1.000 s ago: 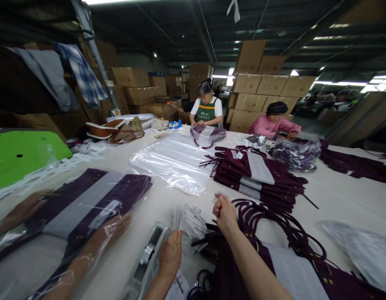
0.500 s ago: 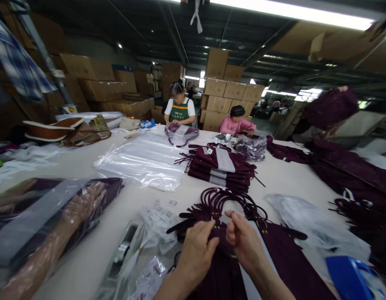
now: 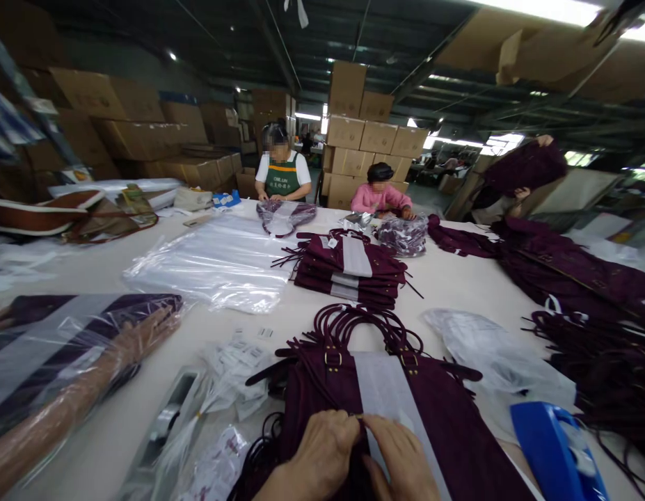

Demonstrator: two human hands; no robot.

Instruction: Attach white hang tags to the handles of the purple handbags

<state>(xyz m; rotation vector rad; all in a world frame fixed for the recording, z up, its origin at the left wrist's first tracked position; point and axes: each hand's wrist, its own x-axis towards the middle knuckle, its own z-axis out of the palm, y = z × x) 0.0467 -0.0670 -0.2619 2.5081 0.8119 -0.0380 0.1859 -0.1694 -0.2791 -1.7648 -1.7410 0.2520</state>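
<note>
- While the left hand and the right hand meet low in the middle of the view, the front purple bag lies beneath them on the pale table.
- The left hand has its fingers curled inward, their tips at the edge of the bag's grey strip; whether they pinch anything, I cannot tell.
- The right hand has bent fingers over that strip, with its thumb lower and apart from them; its exact grip I cannot tell.
- Looped handles fan out at the far end of the front purple bag, beside 2 brassy buckles.
- Left of it lie white labels and a grey holder with a shiny roll.
- Right of it are crumpled plastic and a blue tool.
- Beyond the handles sits a stack of purple bags, near flat clear sleeves.
- At the left edge, a co-worker's hand reaches inside a plastic-covered bag.
- Across the table are 2 people: a person in a green apron and a person in pink.
</note>
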